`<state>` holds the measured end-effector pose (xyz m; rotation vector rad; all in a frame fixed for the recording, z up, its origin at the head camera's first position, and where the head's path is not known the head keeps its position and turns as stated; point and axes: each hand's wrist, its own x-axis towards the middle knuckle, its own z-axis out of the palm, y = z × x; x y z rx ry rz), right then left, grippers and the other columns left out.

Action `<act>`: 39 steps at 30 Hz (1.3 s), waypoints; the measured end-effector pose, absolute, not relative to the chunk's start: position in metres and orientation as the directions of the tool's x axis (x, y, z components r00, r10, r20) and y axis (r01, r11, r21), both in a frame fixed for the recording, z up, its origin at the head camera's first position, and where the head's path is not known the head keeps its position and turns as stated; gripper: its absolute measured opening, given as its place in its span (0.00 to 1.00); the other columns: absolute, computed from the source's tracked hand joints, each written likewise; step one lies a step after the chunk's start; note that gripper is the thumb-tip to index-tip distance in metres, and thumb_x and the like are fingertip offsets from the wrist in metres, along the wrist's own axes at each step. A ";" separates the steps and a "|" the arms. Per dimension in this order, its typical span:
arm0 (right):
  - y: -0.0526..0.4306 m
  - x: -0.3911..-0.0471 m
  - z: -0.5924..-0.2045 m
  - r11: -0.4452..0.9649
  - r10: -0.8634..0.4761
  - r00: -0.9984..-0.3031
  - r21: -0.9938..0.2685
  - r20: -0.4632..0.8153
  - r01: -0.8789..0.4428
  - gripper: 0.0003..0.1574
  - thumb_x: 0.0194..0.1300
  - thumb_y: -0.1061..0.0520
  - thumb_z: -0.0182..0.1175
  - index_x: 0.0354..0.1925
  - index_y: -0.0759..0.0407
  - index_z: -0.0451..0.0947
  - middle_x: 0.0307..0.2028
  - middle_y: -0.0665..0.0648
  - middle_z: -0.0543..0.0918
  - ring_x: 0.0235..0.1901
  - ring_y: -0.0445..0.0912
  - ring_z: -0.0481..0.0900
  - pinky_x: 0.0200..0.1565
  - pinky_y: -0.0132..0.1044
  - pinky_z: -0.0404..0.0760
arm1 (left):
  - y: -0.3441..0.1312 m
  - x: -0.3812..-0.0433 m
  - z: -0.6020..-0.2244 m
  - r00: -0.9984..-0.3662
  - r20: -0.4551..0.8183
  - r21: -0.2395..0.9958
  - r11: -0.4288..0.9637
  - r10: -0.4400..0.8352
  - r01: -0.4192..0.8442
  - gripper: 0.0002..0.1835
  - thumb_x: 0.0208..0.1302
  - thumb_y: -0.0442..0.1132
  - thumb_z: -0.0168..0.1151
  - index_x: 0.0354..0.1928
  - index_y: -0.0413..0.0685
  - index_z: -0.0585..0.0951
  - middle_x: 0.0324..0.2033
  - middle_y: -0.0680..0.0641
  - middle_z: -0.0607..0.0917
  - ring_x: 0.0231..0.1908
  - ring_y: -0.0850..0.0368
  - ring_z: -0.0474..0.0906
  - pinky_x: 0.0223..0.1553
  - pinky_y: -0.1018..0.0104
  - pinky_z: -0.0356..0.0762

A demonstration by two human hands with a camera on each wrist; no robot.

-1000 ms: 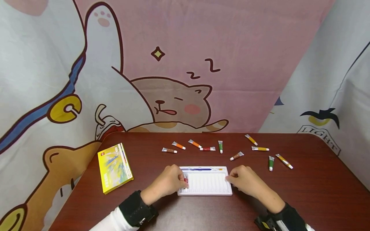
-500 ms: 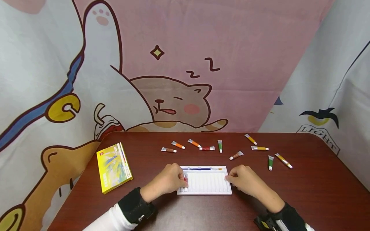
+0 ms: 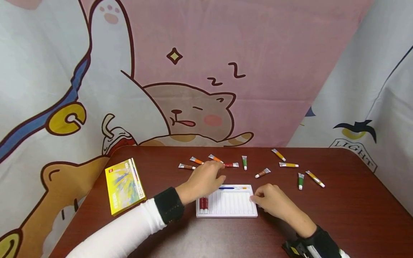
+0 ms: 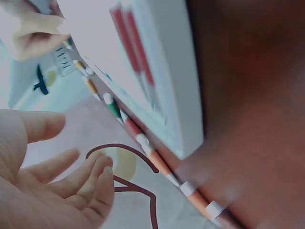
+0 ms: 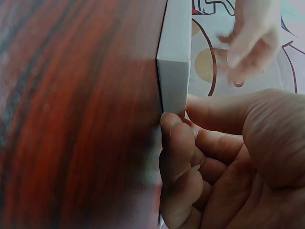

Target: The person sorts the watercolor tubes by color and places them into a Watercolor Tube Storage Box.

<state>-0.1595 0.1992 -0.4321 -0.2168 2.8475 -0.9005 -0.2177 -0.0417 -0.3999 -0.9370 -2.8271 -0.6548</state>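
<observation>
A white paint tray (image 3: 232,211) lies on the table, with two dark red paint tubes (image 3: 204,205) side by side in its leftmost slots and a blue paintbrush (image 3: 229,188) along its far edge. My right hand (image 3: 274,202) pinches the tray's right edge between thumb and fingers, plain in the right wrist view. Over the tray's far left corner hovers my left hand (image 3: 204,179), its fingers loosely bent and holding nothing in the left wrist view. Close to its fingertips lie a red tube (image 3: 231,165) and two orange tubes (image 3: 215,158).
A yellow paint box (image 3: 125,186) lies at the left. A brown tube (image 3: 186,166) and a green tube (image 3: 244,163) lie behind the tray. Farther right are another brown tube (image 3: 262,173), several yellowish tubes (image 3: 288,165) and a second green one (image 3: 300,181). A printed cloth hangs behind.
My left hand has let go of a red tube in the tray and moved away from me, toward the tubes behind it. The right hand stays on the tray's edge.
</observation>
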 end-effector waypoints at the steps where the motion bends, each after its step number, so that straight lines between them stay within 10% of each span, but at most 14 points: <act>1: 0.199 -0.159 -0.432 0.810 -0.183 -0.979 -0.579 -0.095 -0.095 0.16 0.58 0.56 0.65 0.16 0.51 0.75 0.10 0.48 0.71 0.11 0.41 0.69 0.15 0.34 0.68 | -0.038 -0.223 -0.399 -0.790 0.232 0.332 0.717 0.567 0.612 0.20 0.61 0.45 0.61 0.53 0.42 0.78 0.45 0.46 0.82 0.45 0.56 0.75 0.47 0.58 0.76; 16: 0.199 -0.161 -0.434 0.798 -0.207 -0.976 -0.588 -0.065 -0.130 0.17 0.59 0.55 0.64 0.15 0.50 0.75 0.10 0.47 0.71 0.09 0.40 0.70 0.14 0.34 0.70 | 0.003 -0.271 -0.399 -0.711 0.144 -0.053 0.723 0.689 0.689 0.20 0.59 0.45 0.62 0.53 0.50 0.79 0.44 0.48 0.82 0.45 0.52 0.72 0.47 0.57 0.69; 25: 0.201 -0.161 -0.433 0.800 -0.194 -0.978 -0.590 -0.074 -0.114 0.15 0.59 0.56 0.64 0.16 0.50 0.76 0.10 0.48 0.71 0.10 0.41 0.70 0.15 0.35 0.71 | 0.014 -0.280 -0.408 -0.705 0.122 -0.091 0.715 0.699 0.693 0.04 0.55 0.40 0.61 0.31 0.55 0.84 0.35 0.51 0.81 0.40 0.53 0.71 0.43 0.57 0.68; 39: 0.199 -0.161 -0.432 0.801 -0.186 -0.978 -0.592 -0.095 -0.095 0.15 0.59 0.56 0.64 0.17 0.50 0.76 0.11 0.48 0.72 0.11 0.41 0.71 0.15 0.36 0.71 | 0.027 -0.279 -0.419 -0.706 0.104 -0.074 0.714 0.700 0.696 0.06 0.57 0.34 0.62 0.30 0.55 0.85 0.27 0.53 0.85 0.31 0.56 0.75 0.35 0.61 0.68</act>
